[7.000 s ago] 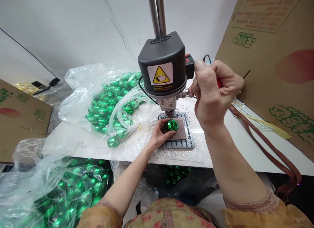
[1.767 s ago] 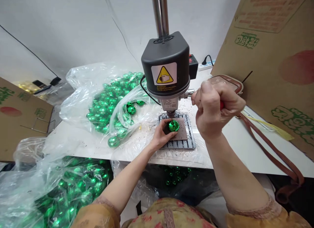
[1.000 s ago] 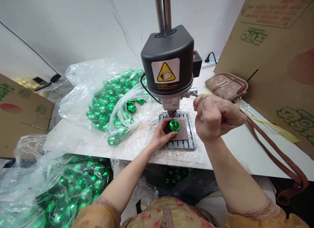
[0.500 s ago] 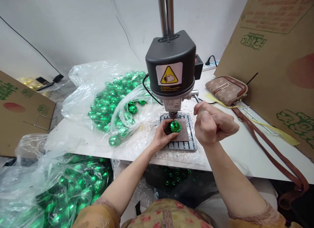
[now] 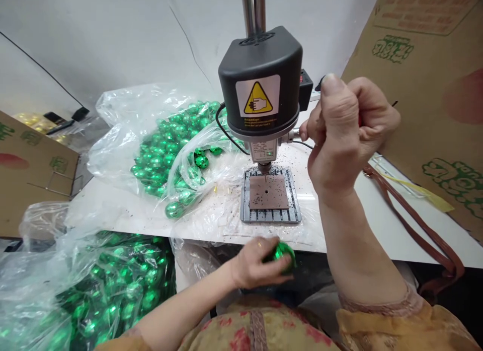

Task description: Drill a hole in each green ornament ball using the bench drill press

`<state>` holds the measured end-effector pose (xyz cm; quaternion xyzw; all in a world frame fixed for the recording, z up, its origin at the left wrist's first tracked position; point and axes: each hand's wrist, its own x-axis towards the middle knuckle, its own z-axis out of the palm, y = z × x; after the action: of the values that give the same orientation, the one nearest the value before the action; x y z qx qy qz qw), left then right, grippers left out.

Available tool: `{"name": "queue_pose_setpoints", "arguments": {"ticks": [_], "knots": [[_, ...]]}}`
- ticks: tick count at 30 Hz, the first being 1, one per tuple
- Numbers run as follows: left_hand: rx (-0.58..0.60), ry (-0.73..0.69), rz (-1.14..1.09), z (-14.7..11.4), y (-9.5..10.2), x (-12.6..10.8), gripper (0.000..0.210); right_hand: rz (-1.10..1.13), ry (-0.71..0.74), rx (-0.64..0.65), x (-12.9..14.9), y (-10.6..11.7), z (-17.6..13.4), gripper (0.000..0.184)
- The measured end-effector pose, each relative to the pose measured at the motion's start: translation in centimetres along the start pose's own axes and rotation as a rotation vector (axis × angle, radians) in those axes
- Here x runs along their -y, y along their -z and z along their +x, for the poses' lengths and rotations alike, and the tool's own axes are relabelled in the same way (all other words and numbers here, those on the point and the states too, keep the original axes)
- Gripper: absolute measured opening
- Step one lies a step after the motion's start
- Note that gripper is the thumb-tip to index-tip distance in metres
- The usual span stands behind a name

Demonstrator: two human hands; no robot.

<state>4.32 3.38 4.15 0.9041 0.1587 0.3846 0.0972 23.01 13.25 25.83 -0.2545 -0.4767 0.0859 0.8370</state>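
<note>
My left hand is closed around a shiny green faceted ball, just below the table's front edge. Raised at the right of the drill press, my right hand is wrapped around its feed handle; most of the handle is hidden by the fingers. Under the chuck lies a brown board with a small hole in it, on the grey slotted base. Dark shavings are scattered over both, and no ball sits on the board.
Many green balls lie in clear plastic on the table's left. Another plastic bag of them hangs lower left. Cardboard boxes stand at both sides. A brown strap crosses the table's right part.
My left hand has drawn the green ball off the board, towards me and below the table edge. My right hand has risen with the feed handle.
</note>
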Motion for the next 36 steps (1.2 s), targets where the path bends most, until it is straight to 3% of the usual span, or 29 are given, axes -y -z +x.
{"name": "queue_pose_setpoints", "arguments": {"ticks": [1,3,5,6,8,9,11,13,15,16,18,21,24,27,29,32,36], "knots": [[0.122,-0.108,0.03,-1.4,-0.5,-0.5,0.04,-0.001,-0.003,0.001,0.0,0.0,-0.1,0.044],[0.358,-0.17,0.087,-3.7,-1.5,-0.9,0.041,0.007,-0.002,0.003,0.1,0.0,-0.2,0.044],[0.513,-0.049,0.142,-5.2,-2.4,-0.7,0.053,0.0,-0.002,0.003,0.1,0.1,-0.3,0.043],[0.537,0.039,0.168,-5.7,-2.6,-0.6,0.057,-0.003,-0.001,0.001,0.1,0.1,-0.3,0.043],[0.498,0.114,0.187,-6.0,-2.5,-0.4,0.053,-0.006,-0.001,-0.006,0.0,0.2,-0.4,0.043],[0.438,0.087,0.186,-5.8,-2.1,-0.3,0.044,-0.001,-0.001,-0.014,-0.1,0.2,-0.4,0.043],[0.243,-0.05,0.177,-4.6,-0.6,0.4,0.025,0.013,0.006,-0.03,-0.3,0.3,-0.4,0.042],[0.028,-0.105,0.207,-2.3,2.0,2.5,0.02,0.013,0.007,-0.043,-0.4,0.3,-0.4,0.042],[-0.053,0.062,0.285,0.9,5.2,6.4,0.021,0.012,0.017,-0.049,-0.4,0.2,-0.5,0.042],[-0.065,0.241,0.343,2.7,6.9,8.9,0.021,0.01,0.018,-0.052,-0.4,0.2,-0.5,0.042],[0.024,0.638,0.449,5.9,10.0,14.2,0.018,-0.001,0.014,-0.059,-0.4,0.1,-0.6,0.042],[0.019,0.806,0.486,8.6,13.1,20.6,0.008,-0.018,-0.005,-0.057,-0.3,0.2,-0.8,0.042],[0.021,0.875,0.457,8.7,14.3,23.4,0.024,-0.012,-0.004,-0.039,-0.3,0.3,-0.8,0.044],[0.024,0.896,0.404,7.9,14.7,23.4,0.014,-0.015,0.004,-0.038,-0.3,0.4,-0.8,0.044],[0.029,0.891,0.357,7.6,14.8,22.4,0.022,-0.016,0.004,-0.043,-0.4,0.4,-0.8,0.044],[-0.005,0.852,0.12,7.6,14.3,19.7,0.037,0.003,0.003,-0.047,-0.4,0.5,-0.8,0.046],[-0.113,0.773,-0.286,8.2,11.9,14.9,0.044,-0.013,-0.004,-0.053,-0.4,0.4,-0.9,0.047]]}}
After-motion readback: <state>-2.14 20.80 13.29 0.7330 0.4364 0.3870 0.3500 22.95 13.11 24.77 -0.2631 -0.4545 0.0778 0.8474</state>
